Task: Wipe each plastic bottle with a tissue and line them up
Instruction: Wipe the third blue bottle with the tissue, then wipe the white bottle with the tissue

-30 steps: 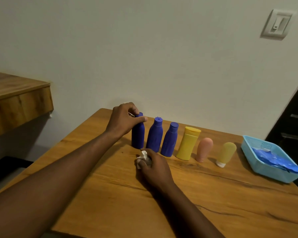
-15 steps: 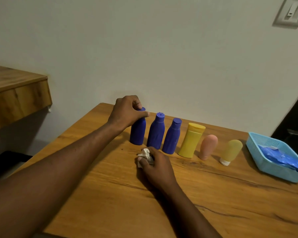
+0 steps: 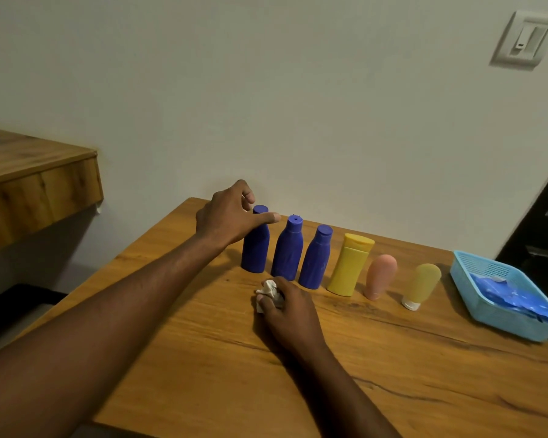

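On the desk (image 3: 393,390), 6 bottles stand lined up: 3 blue bottles (image 3: 287,252), then 3 smaller ones. Left hand (image 3: 227,221), fingers spread, hovers at the end bottle; right hand (image 3: 287,309) clutches the tissue (image 3: 269,289). The task looks nearly finished.

I'm working off a single view here, the head camera, so there's no second angle sharing any of this. It sits above the near edge of the wooden table (image 3: 377,374) and looks forward and down across it toward the wall behind. The table fills the lower half, close in; both forearms enter from the bottom edge and reach away from the lens. Wide-angle, clearly: a light switch (image 3: 521,41) on the wall above the table's right end leans sideways. A second wooden surface (image 3: 38,181) shows left of the table, and a dark doorway edge right of it.
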The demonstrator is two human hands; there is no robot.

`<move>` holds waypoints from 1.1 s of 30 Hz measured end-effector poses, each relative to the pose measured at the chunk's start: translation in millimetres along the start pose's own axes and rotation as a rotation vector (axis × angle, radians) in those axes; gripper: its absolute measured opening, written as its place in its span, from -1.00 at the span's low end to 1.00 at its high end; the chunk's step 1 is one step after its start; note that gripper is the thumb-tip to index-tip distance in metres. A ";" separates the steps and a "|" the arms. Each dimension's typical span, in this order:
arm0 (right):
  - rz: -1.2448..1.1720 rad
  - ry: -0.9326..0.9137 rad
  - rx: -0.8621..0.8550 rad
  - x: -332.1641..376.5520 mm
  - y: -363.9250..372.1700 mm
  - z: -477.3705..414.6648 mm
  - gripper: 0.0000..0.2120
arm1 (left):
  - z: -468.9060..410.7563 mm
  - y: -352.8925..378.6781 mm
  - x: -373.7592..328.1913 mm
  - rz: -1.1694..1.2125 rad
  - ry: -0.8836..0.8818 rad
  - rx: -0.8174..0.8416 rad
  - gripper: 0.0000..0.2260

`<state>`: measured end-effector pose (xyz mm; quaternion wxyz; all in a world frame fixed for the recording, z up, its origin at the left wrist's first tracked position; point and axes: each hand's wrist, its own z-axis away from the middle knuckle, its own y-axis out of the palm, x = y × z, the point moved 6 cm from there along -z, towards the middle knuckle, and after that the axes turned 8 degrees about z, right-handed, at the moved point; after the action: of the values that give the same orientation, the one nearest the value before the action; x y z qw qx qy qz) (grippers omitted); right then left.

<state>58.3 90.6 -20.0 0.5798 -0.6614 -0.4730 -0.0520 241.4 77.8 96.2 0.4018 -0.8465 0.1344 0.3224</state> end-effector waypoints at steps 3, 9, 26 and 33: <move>-0.038 -0.004 -0.024 1.5 -3.2 0.4 -0.88 | 2.7 -9.0 0.2 0.036 -0.006 -0.012 -0.38; -0.099 -0.120 -0.125 21.5 -33.9 -8.4 -0.84 | 1.0 -29.6 8.2 0.071 -0.027 -0.060 -0.49; -0.129 -0.066 0.100 95.6 -93.9 -230.0 -0.81 | -113.2 0.7 70.8 0.244 -0.120 0.154 -0.74; -0.123 -0.071 0.041 87.2 -88.3 -255.4 -0.84 | -134.9 52.8 95.3 -0.038 -0.082 0.380 -0.38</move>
<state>168.0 -79.1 179.5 0.5717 -0.6204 -0.5341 -0.0544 346.8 -56.5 65.8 0.5657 -0.7438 0.1603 0.3178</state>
